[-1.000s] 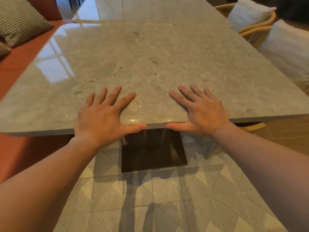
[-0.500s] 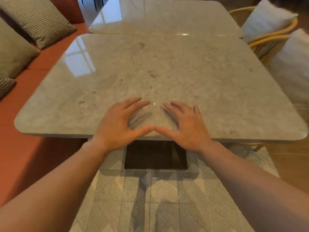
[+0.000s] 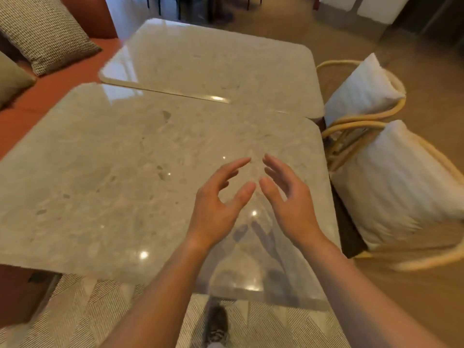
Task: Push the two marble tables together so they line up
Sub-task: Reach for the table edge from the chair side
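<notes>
Two glossy grey marble tables stand end to end. The near marble table (image 3: 105,177) fills the middle of the view. The far marble table (image 3: 216,64) lies behind it, their facing edges close along a thin seam. The far one sits shifted to the right on the left side. My left hand (image 3: 216,204) and my right hand (image 3: 288,199) hover above the near top, off the marble. Their fingers are spread and curved, fingertips almost meeting, with nothing held.
An orange bench (image 3: 42,99) with checked cushions (image 3: 47,31) runs along the left. Two rattan chairs (image 3: 361,121) with white cushions (image 3: 399,182) press against the tables' right side. A patterned rug (image 3: 82,312) lies underfoot, and wooden floor (image 3: 431,79) spreads to the right.
Both hands have lifted off the near table's front edge and come together above the top. The view has risen and turned right, showing more of the far table and the chairs.
</notes>
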{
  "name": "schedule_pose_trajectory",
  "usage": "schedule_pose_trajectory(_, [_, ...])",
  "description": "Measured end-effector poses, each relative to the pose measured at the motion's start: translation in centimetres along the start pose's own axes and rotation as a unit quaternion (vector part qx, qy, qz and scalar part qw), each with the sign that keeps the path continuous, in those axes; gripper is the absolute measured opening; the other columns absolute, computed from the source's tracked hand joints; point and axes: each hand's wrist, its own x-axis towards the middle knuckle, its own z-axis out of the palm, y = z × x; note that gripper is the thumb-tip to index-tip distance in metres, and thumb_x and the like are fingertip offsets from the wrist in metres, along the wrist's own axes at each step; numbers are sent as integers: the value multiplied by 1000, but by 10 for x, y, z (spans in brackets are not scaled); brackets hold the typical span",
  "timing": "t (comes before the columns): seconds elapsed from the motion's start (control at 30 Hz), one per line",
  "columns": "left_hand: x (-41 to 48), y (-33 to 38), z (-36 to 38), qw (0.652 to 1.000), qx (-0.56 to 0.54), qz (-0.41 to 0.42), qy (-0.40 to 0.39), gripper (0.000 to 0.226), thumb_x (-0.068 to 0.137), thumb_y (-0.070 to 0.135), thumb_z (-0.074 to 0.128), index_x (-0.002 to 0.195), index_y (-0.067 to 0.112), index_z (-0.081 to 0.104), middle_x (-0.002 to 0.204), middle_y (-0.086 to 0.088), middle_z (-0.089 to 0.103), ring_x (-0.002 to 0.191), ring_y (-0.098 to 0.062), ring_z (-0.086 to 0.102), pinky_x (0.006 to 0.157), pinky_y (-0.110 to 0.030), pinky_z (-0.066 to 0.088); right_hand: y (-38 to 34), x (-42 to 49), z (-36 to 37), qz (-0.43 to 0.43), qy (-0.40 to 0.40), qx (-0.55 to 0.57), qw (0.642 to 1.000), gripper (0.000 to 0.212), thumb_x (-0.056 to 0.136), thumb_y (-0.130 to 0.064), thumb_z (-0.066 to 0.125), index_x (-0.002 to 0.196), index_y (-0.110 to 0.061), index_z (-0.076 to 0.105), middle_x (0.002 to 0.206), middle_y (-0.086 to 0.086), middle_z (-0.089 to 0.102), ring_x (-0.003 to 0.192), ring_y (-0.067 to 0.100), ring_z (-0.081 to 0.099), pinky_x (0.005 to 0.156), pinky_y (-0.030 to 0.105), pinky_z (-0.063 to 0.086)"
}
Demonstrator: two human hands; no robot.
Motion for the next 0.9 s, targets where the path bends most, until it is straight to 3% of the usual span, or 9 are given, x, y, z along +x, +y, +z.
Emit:
schedule_pose_trajectory(0.07, [17,-4,33,999,-16,-36,18,43,93,56,63,136,52,61,145,22,66,136,-2,64,117,-37,52,12,20,-33,4,-13,5,1000,66,93,-63,66,152,-36,53,153,-22,56,140,-2,55,112,15,47])
schedule_pose_trajectory(0.13, [35,-2,62,998,-19,-50,31,44,95,54,62,139,46,62,145,19,67,135,-2,64,114,-26,51,22,34,-66,10,-28,12,999,71,89,-66,64,153,-37,53,154,-22,56,141,-4,54,107,6,44])
schedule_pose_trajectory(0.23, [63,10,105,996,-4,-60,61,37,104,42,61,141,39,62,143,17,67,133,4,64,107,-11,49,40,53,-111,14,-42,26,999,72,88,-67,60,152,-34,54,151,-22,57,141,-2,55,106,6,43])
schedule_pose_trajectory(0.33, [87,19,150,991,13,-65,118,31,110,29,60,140,38,60,139,18,66,127,12,63,100,-6,49,61,82,-158,9,-73,32,997,73,87,-70,58,151,-36,53,150,-24,56,141,-1,56,108,10,44])
schedule_pose_trajectory(0.5, [82,26,222,962,-16,-108,252,28,113,32,51,137,44,59,142,8,66,137,-17,65,116,-38,54,97,118,-224,8,-174,23,984,71,89,-69,62,152,-38,50,153,-15,57,136,1,58,109,19,46])
schedule_pose_trajectory(0.6, [64,24,268,931,-74,-160,319,27,105,47,54,131,52,59,139,6,67,133,-22,67,113,-43,55,121,134,-242,21,-281,-30,959,58,100,-48,68,153,-31,52,149,-7,61,133,11,61,109,30,48])
schedule_pose_trajectory(0.67, [54,18,292,901,-119,-193,370,40,94,56,56,133,49,60,135,3,70,127,-25,71,105,-41,59,130,146,-246,21,-333,-67,940,50,104,-40,66,151,-28,56,141,-7,64,127,13,63,108,34,52])
schedule_pose_trajectory(0.77, [54,-4,319,852,-165,-224,443,51,95,56,60,143,43,60,129,0,74,114,-25,78,91,-38,66,148,172,-238,-17,-369,-114,922,38,107,-33,62,145,-27,62,125,-6,68,113,10,66,98,28,54])
schedule_pose_trajectory(0.9, [68,-46,349,800,-226,-237,502,64,91,57,63,149,30,57,134,-10,73,118,-20,78,101,-36,62,188,204,-227,-46,-387,-153,908,22,106,-33,64,127,-29,68,100,-15,65,88,-7,63,75,5,46])
